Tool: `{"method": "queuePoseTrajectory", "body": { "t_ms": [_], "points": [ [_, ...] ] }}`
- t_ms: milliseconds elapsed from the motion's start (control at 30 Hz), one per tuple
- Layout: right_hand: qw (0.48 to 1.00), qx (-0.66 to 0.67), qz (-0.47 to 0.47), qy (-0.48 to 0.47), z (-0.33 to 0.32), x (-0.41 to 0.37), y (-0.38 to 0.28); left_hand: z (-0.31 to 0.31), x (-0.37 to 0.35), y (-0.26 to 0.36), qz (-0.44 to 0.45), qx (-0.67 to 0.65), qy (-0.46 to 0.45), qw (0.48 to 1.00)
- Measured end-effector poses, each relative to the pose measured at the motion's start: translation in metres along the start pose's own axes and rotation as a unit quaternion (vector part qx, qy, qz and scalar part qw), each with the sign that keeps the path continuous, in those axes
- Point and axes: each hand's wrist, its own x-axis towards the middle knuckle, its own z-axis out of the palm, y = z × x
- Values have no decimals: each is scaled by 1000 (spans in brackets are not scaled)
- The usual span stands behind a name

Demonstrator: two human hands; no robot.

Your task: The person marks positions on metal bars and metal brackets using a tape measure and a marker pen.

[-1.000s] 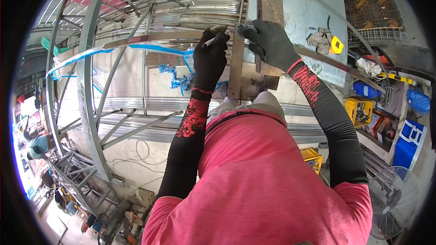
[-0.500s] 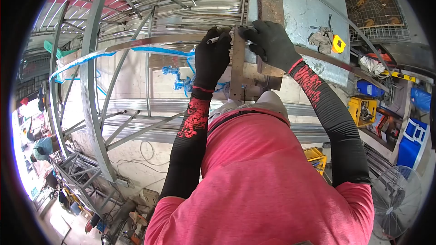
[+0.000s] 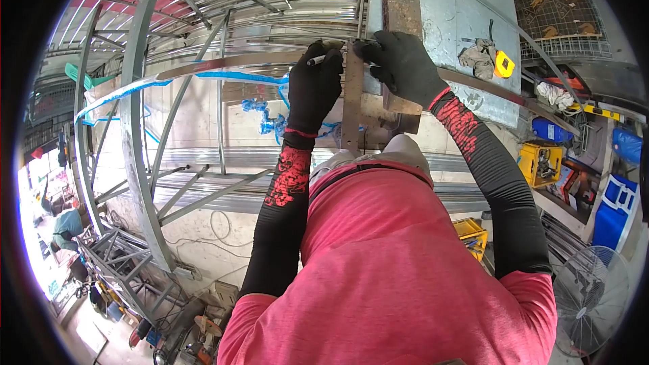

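L hand: gloved, pinching marker. R hand: fingers bent at metal bar, grip unclear. Ylw tape: nr counter R edge

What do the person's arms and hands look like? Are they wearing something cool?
Yes! The left hand and right hand wear plain dark gloves, black to dark grey, with red edging near the wrists. Long, snug black sleeves cover the arms, with splashy red patterns on the forearms. Above them are the short reddish-pink sleeves of a shirt.
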Motion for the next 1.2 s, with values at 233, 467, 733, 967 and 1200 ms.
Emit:
{"method": "queuePoseTrajectory", "body": {
  "t_ms": [233,467,733,967,1200],
  "points": [
    [1000,-15,3,-8,0,-1,-1,-4,1,-15,133,175,-31,975],
    [1000,-7,-17,23,2,-3,2,-3,1,-5,65,98,-32,993],
    [1000,2,-11,11,-1,-1,0,-4,4,-5,93,119,-41,988],
    [1000,-4,-14,19,1,-1,1,-4,4,-12,147,210,-46,965],
    [1000,-14,8,-7,-2,1,-2,-18,-9,-11,122,202,-81,968]
  ]
}}
